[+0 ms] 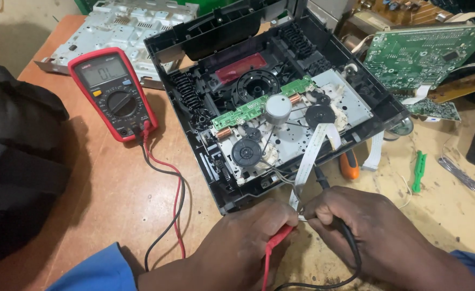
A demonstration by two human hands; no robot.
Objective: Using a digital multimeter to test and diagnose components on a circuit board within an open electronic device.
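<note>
2 circuit boards (420, 51), worn wooden bench (113, 199) (scuffed), cluttered

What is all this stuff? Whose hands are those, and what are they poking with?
The camera sits on a person's head, looking down at their own two hands over a brown wooden table. The left hand holds a red pointed test probe; the right hand holds a black test probe. Both tips meet at the end of a flat white ribbon cable. That cable comes from an opened black plastic player with wheels and a green board inside. The probes' wires run to a red handheld meter with a dial and screen.
</note>
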